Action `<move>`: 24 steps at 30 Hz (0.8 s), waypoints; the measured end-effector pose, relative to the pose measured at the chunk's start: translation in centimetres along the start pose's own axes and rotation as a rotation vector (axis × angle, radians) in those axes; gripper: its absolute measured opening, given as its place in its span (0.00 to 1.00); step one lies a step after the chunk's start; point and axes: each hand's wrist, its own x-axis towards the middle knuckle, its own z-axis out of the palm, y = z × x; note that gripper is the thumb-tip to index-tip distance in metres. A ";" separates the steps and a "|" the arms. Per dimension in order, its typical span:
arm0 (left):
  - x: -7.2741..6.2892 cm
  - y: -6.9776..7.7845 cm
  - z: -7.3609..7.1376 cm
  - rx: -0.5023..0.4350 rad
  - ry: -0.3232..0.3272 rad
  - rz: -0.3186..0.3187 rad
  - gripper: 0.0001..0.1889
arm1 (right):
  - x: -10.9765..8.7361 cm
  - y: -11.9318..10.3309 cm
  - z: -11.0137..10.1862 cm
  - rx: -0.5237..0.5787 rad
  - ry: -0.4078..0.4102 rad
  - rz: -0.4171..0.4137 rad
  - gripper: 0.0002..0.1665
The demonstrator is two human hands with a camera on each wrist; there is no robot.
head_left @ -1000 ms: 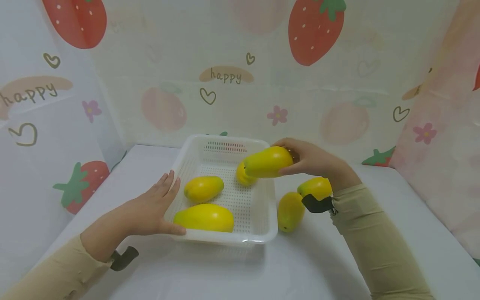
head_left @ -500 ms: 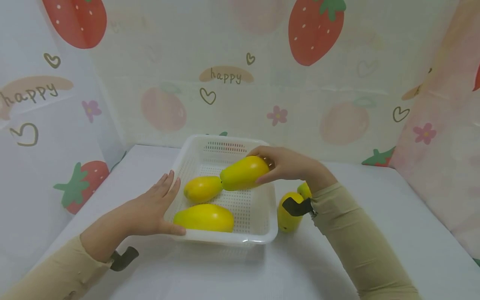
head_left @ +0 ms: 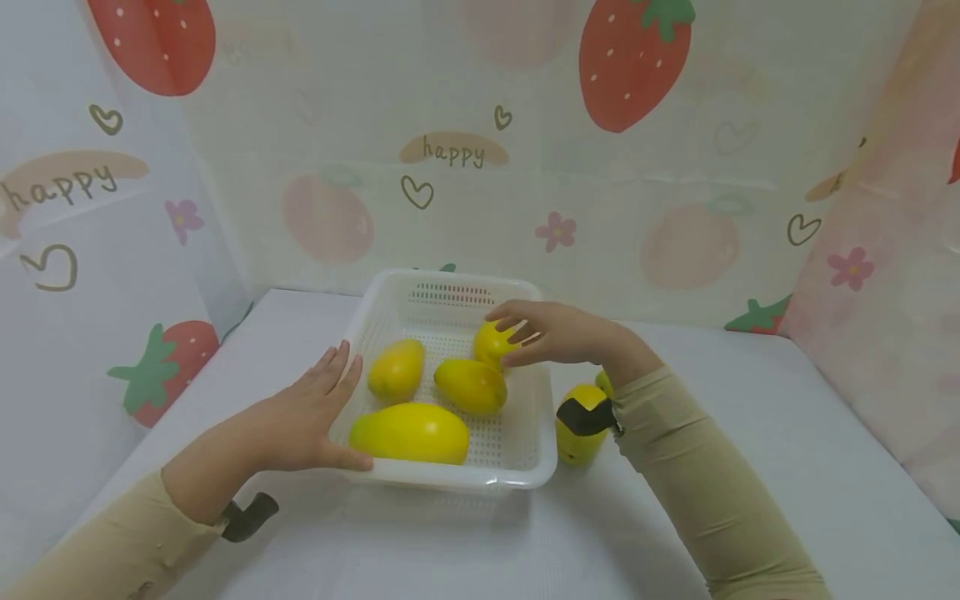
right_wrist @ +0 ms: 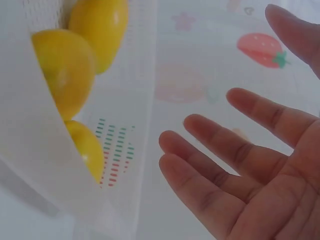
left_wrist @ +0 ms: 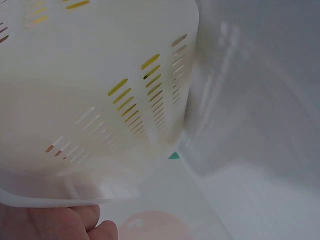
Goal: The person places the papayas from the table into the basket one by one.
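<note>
A white perforated plastic basket (head_left: 517, 477) holds several yellow papayas. A large papaya (head_left: 412, 433) lies along its front, a smaller papaya (head_left: 396, 371) at the left. One greenish-yellow papaya (head_left: 471, 387) rests in the middle, beside the back-right papaya (head_left: 489, 342). My right hand (head_left: 558, 333) hovers over the basket's right rim with fingers spread and holds nothing; the right wrist view shows its bare palm (right_wrist: 280, 200). Against the basket's left side rests my left hand (head_left: 300, 425), fingers extended, thumb on the front-left rim.
Outside the basket's right wall stands another papaya (head_left: 579, 446), partly behind my right wrist strap. A further papaya (head_left: 604, 382) shows only a sliver beside my sleeve. Printed fabric walls (head_left: 465, 217) enclose the white table (head_left: 420, 550) at the back and sides.
My right hand has carried a papaya leftward into the basket and let it go in the middle. The left papaya has turned more upright. My left hand has stayed put.
</note>
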 end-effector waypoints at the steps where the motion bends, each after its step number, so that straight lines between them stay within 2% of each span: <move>1: 0.0 0.0 0.0 0.004 0.003 0.004 0.68 | 0.0 0.0 0.0 0.001 0.003 -0.003 0.33; 9: 0.1 -0.2 0.0 0.010 0.023 0.036 0.67 | -0.1 0.4 -0.1 0.062 -0.002 -0.044 0.31; 24: 0.1 0.0 -0.1 0.009 0.013 0.022 0.68 | -0.4 0.8 -0.2 0.092 0.015 -0.096 0.30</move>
